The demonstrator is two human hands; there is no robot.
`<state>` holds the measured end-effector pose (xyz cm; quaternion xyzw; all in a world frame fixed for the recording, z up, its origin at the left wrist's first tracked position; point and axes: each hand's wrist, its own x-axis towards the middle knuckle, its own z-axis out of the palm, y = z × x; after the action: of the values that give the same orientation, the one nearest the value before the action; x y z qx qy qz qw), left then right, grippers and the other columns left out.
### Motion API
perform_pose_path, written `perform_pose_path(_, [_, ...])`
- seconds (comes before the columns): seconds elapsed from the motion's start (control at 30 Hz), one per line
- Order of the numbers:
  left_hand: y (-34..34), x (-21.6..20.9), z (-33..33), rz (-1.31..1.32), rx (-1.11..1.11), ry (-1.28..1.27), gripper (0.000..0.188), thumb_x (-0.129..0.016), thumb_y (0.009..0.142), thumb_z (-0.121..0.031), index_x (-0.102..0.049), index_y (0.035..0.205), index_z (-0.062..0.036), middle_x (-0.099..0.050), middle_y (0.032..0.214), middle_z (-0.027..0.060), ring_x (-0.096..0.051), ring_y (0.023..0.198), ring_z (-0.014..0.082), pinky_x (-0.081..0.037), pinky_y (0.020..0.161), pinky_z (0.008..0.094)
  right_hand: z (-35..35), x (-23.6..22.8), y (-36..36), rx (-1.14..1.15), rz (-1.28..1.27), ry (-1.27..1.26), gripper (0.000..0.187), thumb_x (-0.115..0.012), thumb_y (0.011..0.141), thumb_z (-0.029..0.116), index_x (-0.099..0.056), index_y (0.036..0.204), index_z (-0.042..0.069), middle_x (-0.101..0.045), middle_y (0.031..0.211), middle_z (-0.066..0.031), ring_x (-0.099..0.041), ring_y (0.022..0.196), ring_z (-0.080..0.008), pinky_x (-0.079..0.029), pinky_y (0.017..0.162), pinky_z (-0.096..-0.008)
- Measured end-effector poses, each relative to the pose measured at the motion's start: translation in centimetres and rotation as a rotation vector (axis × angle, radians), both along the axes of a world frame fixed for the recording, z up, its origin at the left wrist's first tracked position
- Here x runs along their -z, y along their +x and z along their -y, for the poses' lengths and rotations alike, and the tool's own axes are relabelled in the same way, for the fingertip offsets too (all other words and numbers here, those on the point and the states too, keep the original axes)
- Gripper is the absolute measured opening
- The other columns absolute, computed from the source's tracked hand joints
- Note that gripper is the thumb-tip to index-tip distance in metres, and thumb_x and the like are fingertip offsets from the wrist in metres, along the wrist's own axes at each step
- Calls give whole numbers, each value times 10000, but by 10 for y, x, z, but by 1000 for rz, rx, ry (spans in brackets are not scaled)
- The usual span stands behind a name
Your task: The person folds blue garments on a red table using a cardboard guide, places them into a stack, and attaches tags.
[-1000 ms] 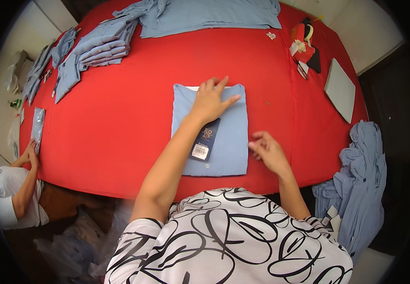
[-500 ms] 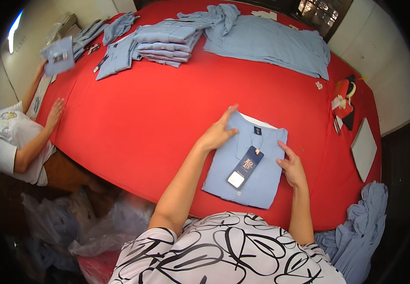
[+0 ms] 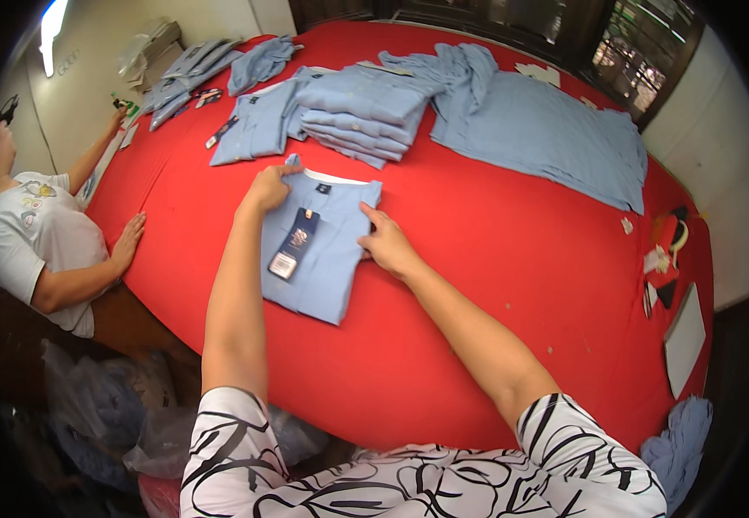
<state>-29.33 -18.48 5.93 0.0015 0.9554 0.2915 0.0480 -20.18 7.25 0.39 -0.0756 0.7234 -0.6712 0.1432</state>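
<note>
A folded light-blue shirt lies at a slant on the red tabletop, collar end away from me. On its front rests a dark blue hang tag with a white label. At the upper left corner of the shirt, my left hand grips the fabric beside the collar. My right hand holds the right edge, thumb on top and the fingers partly hidden beneath.
Beyond the shirt stand a stack of folded shirts and another tagged shirt. Unfolded garments spread at the far right. A tape roll and a white board lie at right. A co-worker is at left.
The folded shirt has moved left and away from me, toward the stack, with both my hands on it. The co-worker's raised hand no longer holds the packaged shirt.
</note>
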Motion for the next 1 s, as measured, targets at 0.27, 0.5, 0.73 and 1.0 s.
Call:
perform_pose_path(0.27, [-48, 15, 31, -265, 2, -174, 478, -590, 860, -1, -633, 1302, -178, -478, 1458, 179, -513, 1291, 357, -413, 1083, 382, 39, -1, -42, -29, 51, -64, 788, -670, 869, 59, -259, 1541, 75, -400, 1455, -197, -682, 870, -219, -596, 716, -310])
perform_pose_path(0.5, [51, -2, 19, -307, -156, -171, 535, -598, 938, -406, -564, 1346, -61, -532, 1381, 206, -493, 1287, 377, -405, 1063, 417, -104, -1, 1, 120, -79, 69, 439, -608, 943, 106, -520, 1370, 56, -648, 1174, -120, -672, 875, -190, -561, 754, -309])
perform_pose_path(0.73, [100, 55, -8, -230, -168, -444, 606, -465, 985, -479, -380, 1512, -193, -309, 1579, 143, -232, 1466, 384, -186, 1174, 553, -265, -11, -85, 540, -806, 844, 205, -583, 895, 90, -694, 1059, 37, -656, 1045, -156, -572, 988, -357, -470, 907, -421])
perform_pose_path(1.0, [106, 22, -39, 24, -142, -441, 552, -436, 988, -470, -339, 1520, -360, -232, 1605, 161, -180, 1460, 471, -171, 1148, 637, -273, -16, -136, 738, -462, 1098, 122, -663, 871, 187, -703, 967, 124, -651, 1041, -96, -558, 1043, -300, -409, 915, -482])
